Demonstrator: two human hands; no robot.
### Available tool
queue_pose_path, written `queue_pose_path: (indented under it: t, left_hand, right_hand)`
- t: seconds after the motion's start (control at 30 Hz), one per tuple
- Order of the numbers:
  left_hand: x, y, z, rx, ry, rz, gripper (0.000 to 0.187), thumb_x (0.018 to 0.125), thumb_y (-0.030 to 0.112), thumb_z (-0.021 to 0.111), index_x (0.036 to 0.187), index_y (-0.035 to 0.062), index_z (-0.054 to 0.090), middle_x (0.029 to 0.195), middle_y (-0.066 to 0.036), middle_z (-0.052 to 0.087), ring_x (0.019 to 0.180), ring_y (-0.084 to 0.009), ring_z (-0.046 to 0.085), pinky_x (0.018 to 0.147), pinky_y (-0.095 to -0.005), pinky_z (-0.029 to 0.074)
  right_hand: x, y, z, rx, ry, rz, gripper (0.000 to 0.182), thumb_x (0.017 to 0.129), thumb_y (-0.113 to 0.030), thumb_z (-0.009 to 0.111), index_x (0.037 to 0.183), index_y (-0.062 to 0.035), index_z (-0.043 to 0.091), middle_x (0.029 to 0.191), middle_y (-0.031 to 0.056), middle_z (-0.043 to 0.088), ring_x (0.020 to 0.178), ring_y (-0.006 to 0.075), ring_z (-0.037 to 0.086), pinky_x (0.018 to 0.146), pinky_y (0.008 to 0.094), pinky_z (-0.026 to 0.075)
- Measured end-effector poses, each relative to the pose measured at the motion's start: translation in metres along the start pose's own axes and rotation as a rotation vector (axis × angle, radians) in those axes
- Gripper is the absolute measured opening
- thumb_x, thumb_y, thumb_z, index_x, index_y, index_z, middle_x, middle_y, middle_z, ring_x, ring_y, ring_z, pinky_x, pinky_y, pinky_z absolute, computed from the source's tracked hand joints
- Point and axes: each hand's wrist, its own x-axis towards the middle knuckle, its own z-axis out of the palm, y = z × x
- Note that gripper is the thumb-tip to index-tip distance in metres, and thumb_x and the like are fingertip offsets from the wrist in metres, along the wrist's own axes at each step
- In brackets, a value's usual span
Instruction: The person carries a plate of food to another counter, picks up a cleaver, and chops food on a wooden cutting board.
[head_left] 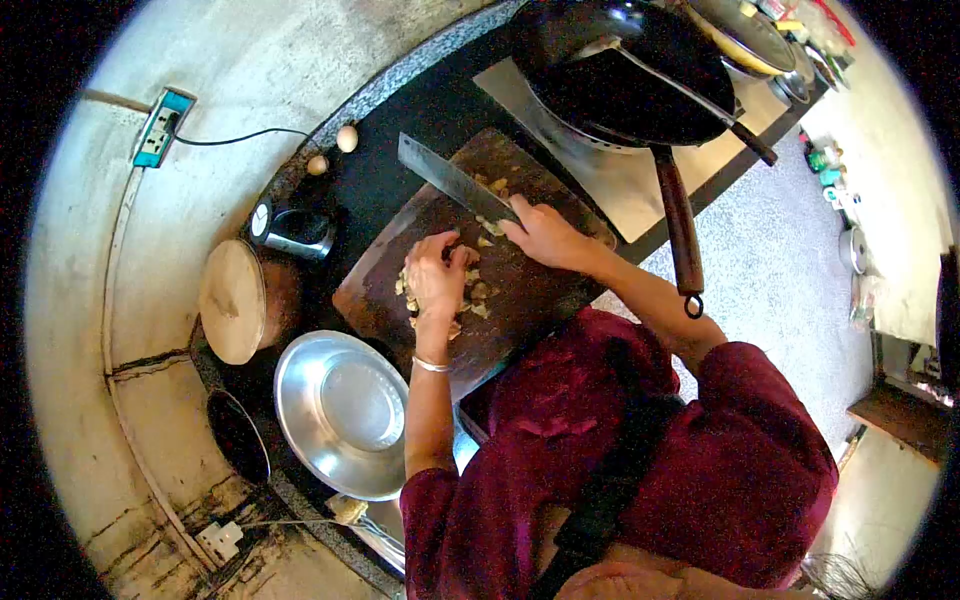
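Note:
A wooden cutting board (400,232) lies on the dark counter in front of me, with small chopped pale food pieces (480,292) scattered over it. My right hand (548,236) is closed around the handle of a cleaver (440,172). The broad blade points to the upper left, over the far part of the board, and a few pieces lie beside it. My left hand (437,278), with a bracelet at the wrist, is on the board among the pieces. Its fingers are curled in, and what is under them is hidden.
A black wok (620,95) with a long-handled spatula (680,90) sits at the upper right, its handle jutting toward me. Left of the board are a metal basin (305,400), a lidded round pot (232,300), a kettle-like metal item (300,233) and two eggs (347,138).

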Motion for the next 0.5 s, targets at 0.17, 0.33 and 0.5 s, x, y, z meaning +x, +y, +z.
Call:
queue_pose_path:
  t: [0.17, 0.33, 0.5]
  left_hand:
    - [-0.014, 0.000, -0.024, 0.147, -0.128, 0.070, 0.043, 0.065, 0.019, 0.073, 0.104, 0.0073, 0.058, 0.103, -0.011, 0.060, 0.098, -0.0295, 0.053, 0.086, -0.0400, 0.039]
    - [-0.017, 0.002, -0.021, 0.157, -0.189, 0.104, 0.046, 0.066, 0.022, 0.072, 0.106, 0.0069, 0.057, 0.102, -0.011, 0.060, 0.098, -0.0283, 0.053, 0.091, -0.0413, 0.035]
    - [-0.005, 0.002, -0.005, 0.172, -0.120, 0.123, 0.036, 0.068, 0.021, 0.070, 0.100, 0.0075, 0.061, 0.093, -0.011, 0.062, 0.093, -0.0288, 0.055, 0.088, -0.0417, 0.037]
  right_hand:
    - [-0.030, -0.011, -0.009, -0.074, -0.220, 0.052, 0.037, 0.086, -0.030, 0.051, 0.100, 0.0026, 0.041, 0.072, 0.0284, 0.057, 0.069, 0.0459, 0.057, 0.065, 0.0525, 0.045]
    - [-0.049, 0.011, 0.015, -0.077, -0.159, 0.067, 0.038, 0.086, -0.032, 0.049, 0.100, 0.0022, 0.042, 0.076, 0.0290, 0.058, 0.074, 0.0466, 0.057, 0.067, 0.0523, 0.045]
    - [-0.034, 0.034, 0.000, -0.016, -0.086, 0.058, 0.038, 0.086, -0.032, 0.049, 0.099, 0.0038, 0.043, 0.080, 0.0302, 0.057, 0.079, 0.0468, 0.056, 0.071, 0.0521, 0.045]
